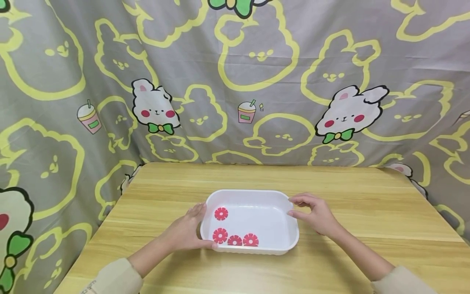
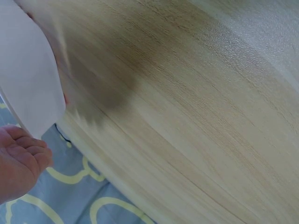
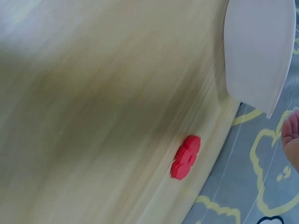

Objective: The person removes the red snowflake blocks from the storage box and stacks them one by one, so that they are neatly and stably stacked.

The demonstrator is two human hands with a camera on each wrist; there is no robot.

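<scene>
A white rectangular tray (image 1: 253, 250) with rounded corners is on the table, with several red flower-shaped pieces (image 1: 220, 235) inside it, toward its left and front. My left hand (image 1: 189, 230) holds the tray's left end, thumb at the front left corner and fingers along the outer side. In the left wrist view, curled fingers (image 2: 35, 151) meet the tray's edge (image 2: 30, 70). At the right end my right hand (image 1: 315, 212) has thumb and fingers parted by the rim. The right wrist view shows a gap between that hand (image 3: 292, 140) and the tray (image 3: 259, 51).
One red flower-shaped piece (image 3: 186, 157) lies on the wooden table (image 3: 93, 116) near its edge, mostly hidden under the right hand in the head view. A grey curtain (image 1: 205, 57) with yellow cartoon outlines hangs behind the table and along its sides.
</scene>
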